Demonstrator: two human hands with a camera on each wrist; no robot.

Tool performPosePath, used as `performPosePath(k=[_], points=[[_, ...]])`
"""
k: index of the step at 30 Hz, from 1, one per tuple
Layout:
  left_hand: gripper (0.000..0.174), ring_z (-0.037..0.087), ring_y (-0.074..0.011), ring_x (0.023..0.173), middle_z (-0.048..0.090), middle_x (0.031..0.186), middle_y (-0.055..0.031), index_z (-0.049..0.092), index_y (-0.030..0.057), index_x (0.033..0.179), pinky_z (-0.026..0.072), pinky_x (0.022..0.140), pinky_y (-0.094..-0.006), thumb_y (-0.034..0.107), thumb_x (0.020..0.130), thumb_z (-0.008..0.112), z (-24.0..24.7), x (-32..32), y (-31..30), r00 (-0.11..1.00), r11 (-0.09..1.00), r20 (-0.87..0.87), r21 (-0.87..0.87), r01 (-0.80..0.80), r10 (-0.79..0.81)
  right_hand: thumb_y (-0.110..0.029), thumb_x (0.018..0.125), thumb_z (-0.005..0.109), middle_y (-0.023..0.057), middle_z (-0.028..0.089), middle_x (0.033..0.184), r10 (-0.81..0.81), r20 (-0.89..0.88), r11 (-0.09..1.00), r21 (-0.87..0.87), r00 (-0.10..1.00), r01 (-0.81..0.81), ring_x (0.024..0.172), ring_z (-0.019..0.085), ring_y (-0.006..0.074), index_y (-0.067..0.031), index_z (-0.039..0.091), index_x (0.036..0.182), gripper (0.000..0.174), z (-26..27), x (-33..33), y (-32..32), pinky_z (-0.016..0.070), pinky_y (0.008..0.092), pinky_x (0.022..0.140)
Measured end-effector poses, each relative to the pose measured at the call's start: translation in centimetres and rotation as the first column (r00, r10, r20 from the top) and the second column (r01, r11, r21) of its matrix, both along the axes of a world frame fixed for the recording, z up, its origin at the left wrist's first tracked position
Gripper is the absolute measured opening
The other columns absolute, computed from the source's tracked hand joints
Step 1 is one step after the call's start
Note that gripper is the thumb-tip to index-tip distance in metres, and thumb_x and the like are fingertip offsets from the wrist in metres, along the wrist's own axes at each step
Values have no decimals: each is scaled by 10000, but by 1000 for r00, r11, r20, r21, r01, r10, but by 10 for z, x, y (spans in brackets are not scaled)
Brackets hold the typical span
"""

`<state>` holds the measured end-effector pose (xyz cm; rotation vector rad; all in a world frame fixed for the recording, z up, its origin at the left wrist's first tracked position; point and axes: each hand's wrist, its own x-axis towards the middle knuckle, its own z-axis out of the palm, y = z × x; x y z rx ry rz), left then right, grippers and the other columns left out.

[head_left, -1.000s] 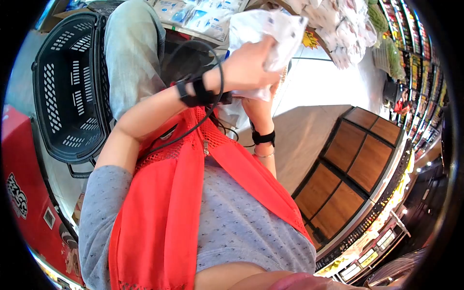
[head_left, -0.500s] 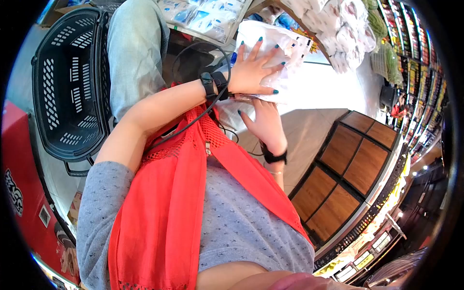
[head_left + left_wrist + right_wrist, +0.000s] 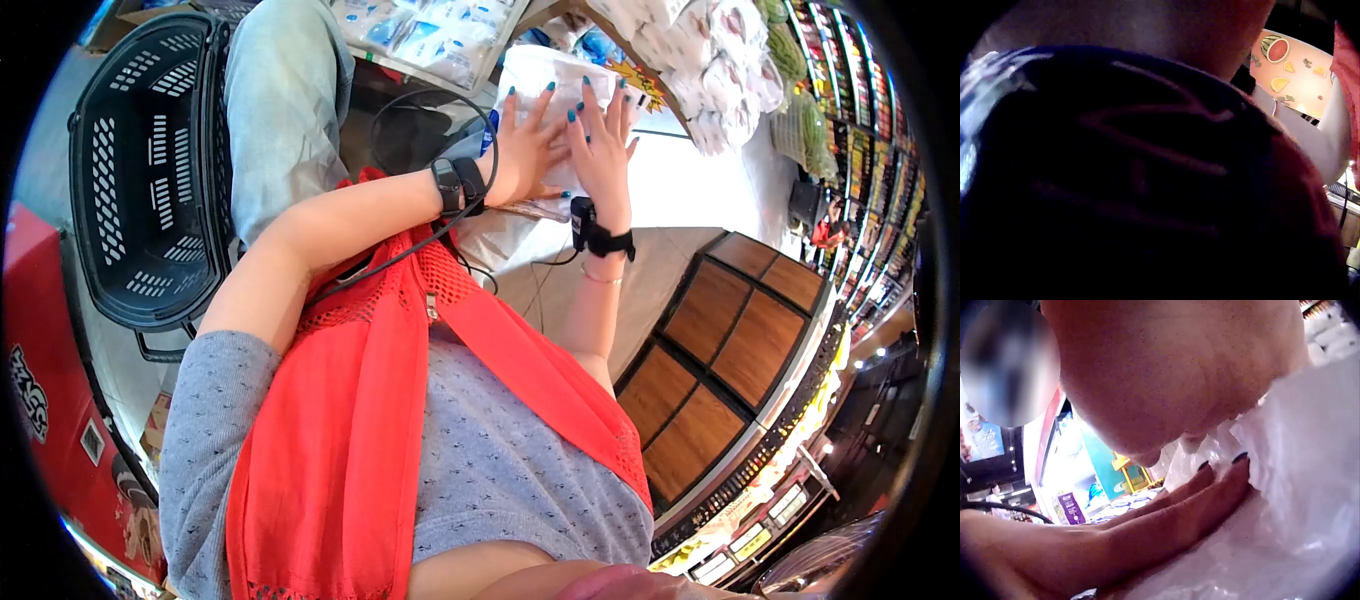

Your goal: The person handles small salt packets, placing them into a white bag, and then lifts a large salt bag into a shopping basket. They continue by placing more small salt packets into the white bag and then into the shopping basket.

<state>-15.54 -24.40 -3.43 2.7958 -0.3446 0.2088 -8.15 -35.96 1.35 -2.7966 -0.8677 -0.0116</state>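
Note:
A white plastic package [image 3: 540, 68] with blue print at its left edge lies under both hands in the head view. The left hand [image 3: 525, 150] rests on it with fingers spread and straight. Beside it, the right hand [image 3: 603, 165] lies with extended fingers over the package's right part, its fingertips near the far edge. Dark blue film with pale lettering [image 3: 1154, 144] fills most of the left wrist view. In the right wrist view, crinkled white plastic [image 3: 1310, 462] sits close below the right palm [image 3: 1172, 369], and the left hand's fingers [image 3: 1179, 506] stretch across it.
A black basket [image 3: 150, 180] stands at the left, by the person's jeans-covered leg [image 3: 285, 120]. Blue-and-white packs [image 3: 440, 45] fill a display ahead, with white bagged goods [image 3: 720, 70] to its right. A black cable [image 3: 375, 125] loops from the left wrist. A wood-panelled cabinet [image 3: 710, 360] stands at the right.
The left hand went from gripping the lifted package to lying spread on it. The right hand moved from its near edge up onto its right part.

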Motion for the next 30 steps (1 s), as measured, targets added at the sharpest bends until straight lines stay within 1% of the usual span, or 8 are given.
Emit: performPosePath(k=[9, 14, 18, 19, 20, 23, 27, 30], points=[[618, 158, -397, 1306, 203, 1433, -112, 349, 234, 1333, 148, 1002, -594, 415, 771, 534, -24, -18, 28, 976, 930, 136, -306, 202, -168, -386, 842, 484, 175, 171, 1432, 81, -166, 997, 32, 983, -77, 1329, 117, 352, -262, 310, 1353, 554, -36, 42, -18, 222, 466, 1029], [1092, 279, -465, 1224, 41, 1407, -290, 46, 45, 1389, 252, 971, -571, 445, 616, 705, -37, -26, 29, 962, 818, -218, -516, -255, 163, -287, 827, 522, 234, 186, 1407, 100, -218, 993, 84, 971, -83, 1302, 148, 397, -195, 349, 1338, 547, -50, 53, -30, 156, 423, 1065], [1084, 549, -392, 968, 441, 1191, -300, 53, -72, 1341, 439, 847, -361, 331, 619, 753, -46, -19, 39, 940, 303, -337, -902, -307, -52, -228, 815, 543, 214, 177, 1418, 27, -231, 987, 161, 972, 11, 1320, 130, 367, -209, 330, 1353, 579, -37, 38, -27, 144, 413, 1069], [874, 569, -292, 965, 574, 1025, -221, 262, -69, 1292, 448, 823, -340, 280, 649, 742, -39, -14, 45, 898, 318, -441, -853, -415, -11, -203, 812, 546, 211, 182, 1418, 21, -212, 977, 213, 977, 25, 1322, 126, 363, -195, 327, 1355, 585, -35, 33, -27, 138, 415, 1070], [603, 576, -207, 928, 592, 1030, -159, 446, -62, 1173, 451, 804, -297, 199, 696, 707, -50, -11, 46, 876, 12, -463, -885, -466, -134, -179, 809, 549, 208, 188, 1417, 12, -194, 964, 261, 981, 40, 1324, 123, 360, -180, 325, 1357, 592, -33, 30, -27, 132, 416, 1070], [371, 560, -127, 880, 587, 999, -72, 498, -28, 1127, 447, 775, -249, 58, 781, 600, -18, -9, 67, 855, -147, -360, -887, -438, -373, -129, 815, 539, 201, 197, 1417, 43, -174, 930, 367, 984, 24, 1333, 103, 338, -116, 314, 1357, 588, -30, 24, -33, 103, 403, 1075], [595, 543, -139, 921, 569, 1061, -80, 372, -21, 1230, 425, 844, -254, 71, 717, 659, 16, -9, 69, 610, 158, -569, -789, -594, -551, -108, 815, 558, 200, 114, 1437, -65, -230, 801, 569, 971, 188, 1338, 99, 308, -86, 253, 1375, 638, -15, 9, -23, 119, 393, 1073], [560, 555, -134, 875, 585, 1017, -57, 423, -9, 1193, 441, 818, -262, 42, 683, 650, 5, -19, 49, 812, 59, -377, -917, -394, -446, -111, 818, 574, 174, 83, 1444, -55, -201, 635, 749, 978, 189, 1328, 129, 280, -43, 173, 1386, 699, -15, 9, -18, 155, 369, 1067]])
